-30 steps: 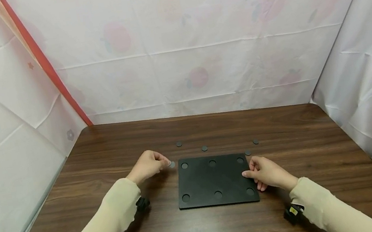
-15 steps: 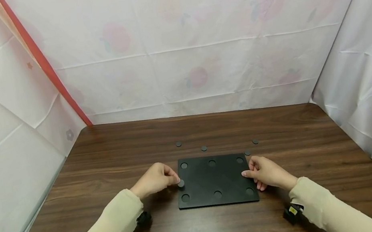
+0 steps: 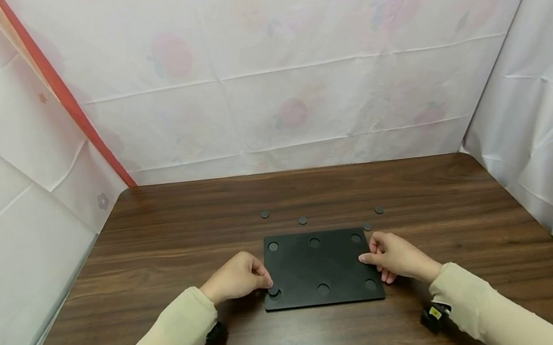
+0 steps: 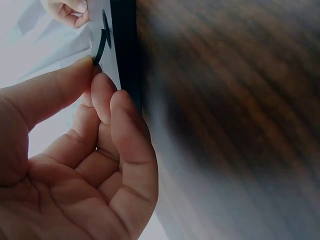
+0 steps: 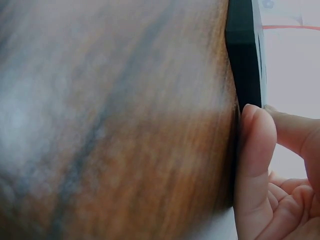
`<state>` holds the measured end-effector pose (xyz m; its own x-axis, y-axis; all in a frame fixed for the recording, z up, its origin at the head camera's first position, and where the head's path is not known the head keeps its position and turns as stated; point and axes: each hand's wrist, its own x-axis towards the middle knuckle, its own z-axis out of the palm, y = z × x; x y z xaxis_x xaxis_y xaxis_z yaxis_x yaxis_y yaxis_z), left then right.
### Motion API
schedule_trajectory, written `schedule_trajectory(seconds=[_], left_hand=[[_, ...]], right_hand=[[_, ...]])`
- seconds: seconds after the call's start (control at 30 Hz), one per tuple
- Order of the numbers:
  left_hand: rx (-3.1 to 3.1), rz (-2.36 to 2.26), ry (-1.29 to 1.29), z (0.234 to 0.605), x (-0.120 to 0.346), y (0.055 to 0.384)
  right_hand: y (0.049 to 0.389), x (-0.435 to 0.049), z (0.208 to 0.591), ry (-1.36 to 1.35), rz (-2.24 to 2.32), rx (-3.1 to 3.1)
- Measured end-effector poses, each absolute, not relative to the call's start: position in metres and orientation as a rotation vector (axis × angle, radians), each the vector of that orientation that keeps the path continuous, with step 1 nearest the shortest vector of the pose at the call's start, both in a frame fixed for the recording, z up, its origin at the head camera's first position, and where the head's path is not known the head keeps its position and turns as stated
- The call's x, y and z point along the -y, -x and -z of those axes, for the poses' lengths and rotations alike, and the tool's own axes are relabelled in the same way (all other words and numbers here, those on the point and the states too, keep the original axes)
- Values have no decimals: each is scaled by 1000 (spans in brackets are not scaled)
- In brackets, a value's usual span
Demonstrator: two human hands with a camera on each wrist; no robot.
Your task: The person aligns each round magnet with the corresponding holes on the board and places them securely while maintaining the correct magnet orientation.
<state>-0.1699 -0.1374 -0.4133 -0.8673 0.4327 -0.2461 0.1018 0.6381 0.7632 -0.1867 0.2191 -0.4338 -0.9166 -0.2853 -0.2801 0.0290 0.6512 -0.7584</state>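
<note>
A flat black board (image 3: 318,265) with several round recesses along its far and near edges lies on the table. My left hand (image 3: 237,276) pinches a small dark disc (image 3: 273,290) between thumb and fingertips, right over the near-left recess. In the left wrist view the disc (image 4: 100,46) is tilted, its lower end at the thumb tip and its other end close to the board's surface. At the board's right edge, my right hand (image 3: 399,257) grips it with the thumb on top. The right wrist view shows fingers (image 5: 257,135) against the board's side (image 5: 244,60).
Beyond the board, loose dark discs lie on the wooden table (image 3: 179,212): one at the far left (image 3: 264,214), one nearer the middle (image 3: 303,221), and two on the right, a farther disc (image 3: 379,210) and a nearer disc (image 3: 367,226). White patterned curtains (image 3: 261,78) surround the table.
My left hand has picked up the disc from beside the board's far-left corner and carried it toward me along the left edge to the near-left recess. The right hand stays in place.
</note>
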Motion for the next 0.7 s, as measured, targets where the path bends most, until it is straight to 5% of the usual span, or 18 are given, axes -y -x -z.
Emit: schedule_trajectory(seconds=[0.7], left_hand=[[-2584,-1017,-506,414,126,158]], right_hand=[[187,-219,435,209,1148,-2506]])
